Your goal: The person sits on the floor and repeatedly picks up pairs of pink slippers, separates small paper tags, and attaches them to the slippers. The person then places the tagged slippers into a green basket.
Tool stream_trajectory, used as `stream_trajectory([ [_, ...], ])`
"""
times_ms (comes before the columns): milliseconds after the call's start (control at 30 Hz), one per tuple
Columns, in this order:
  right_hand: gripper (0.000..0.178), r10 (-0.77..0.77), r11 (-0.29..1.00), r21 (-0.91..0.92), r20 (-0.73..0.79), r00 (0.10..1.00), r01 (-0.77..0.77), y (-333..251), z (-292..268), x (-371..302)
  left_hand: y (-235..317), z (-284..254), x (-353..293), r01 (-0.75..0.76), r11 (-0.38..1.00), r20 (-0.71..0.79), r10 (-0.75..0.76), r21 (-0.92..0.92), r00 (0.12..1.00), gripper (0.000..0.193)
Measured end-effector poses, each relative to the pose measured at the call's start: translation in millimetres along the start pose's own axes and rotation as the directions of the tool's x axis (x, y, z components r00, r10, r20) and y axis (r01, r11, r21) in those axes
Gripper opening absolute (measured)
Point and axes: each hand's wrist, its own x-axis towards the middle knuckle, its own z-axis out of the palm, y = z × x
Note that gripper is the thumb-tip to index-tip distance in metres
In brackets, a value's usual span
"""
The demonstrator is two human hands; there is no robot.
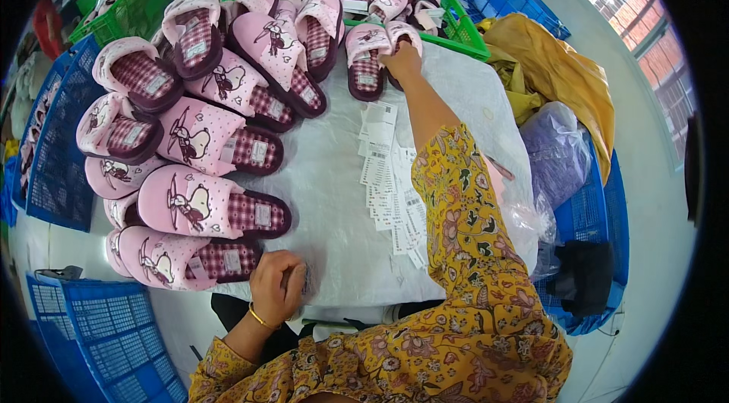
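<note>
At the far side of the table, my right hand (404, 63) grips a small pink slipper (396, 29), its fingers partly hidden behind the hand's back. Just left of it, touching, lies its like, another pink slipper (367, 61) with a plaid insole. My left hand (278, 286) rests curled by the near table edge, beside the toe-left pink slipper (163, 257) at the bottom of the row; what its fingers hold, if anything, is hidden. Overlapping white printed labels (387, 175) lie in a strip below the right-hand pair, next to my right sleeve.
Piled pink slippers (194, 137) cover the table's left side. Behind stands a green crate (463, 27) full of slippers. Blue crates (57, 152) flank the left; a purple plastic bag (558, 149) and yellow cloth (562, 69) sit on the right.
</note>
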Motion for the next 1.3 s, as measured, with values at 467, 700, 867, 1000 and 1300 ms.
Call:
stream_trajectory([
  [467, 0.026, -0.104, 0.941, 0.246, -0.439, 0.892, 0.231, -53, -68, -105, -6, 3, 6, 0.025, 0.998, 0.063, -0.021, -0.056, 0.998, 0.031],
  [700, 0.025, -0.105, 0.875, 0.396, -0.406, 0.908, 0.278, -93, -130, -310, 25, 9, 14, -0.141, 0.977, -0.085, 0.128, -0.161, 0.988, 0.080],
  [867, 0.021, 0.015, 0.839, 0.524, -0.292, 0.956, 0.147, -96, -135, -392, 58, 5, 10, -0.122, 0.990, -0.012, 0.121, -0.073, 0.993, 0.073],
  [1000, 0.028, 0.006, 0.846, 0.526, -0.179, 0.984, 0.090, -85, -111, -412, 42, 3, -3, -0.008, 1.000, 0.073, 0.010, -0.024, 0.997, 0.054],
  [1300, 0.027, -0.127, 0.970, 0.169, -0.253, 0.959, 0.173, 16, -176, -334, 11, 12, -14, 0.015, 0.995, 0.028, -0.018, 0.100, 0.999, 0.040],
])
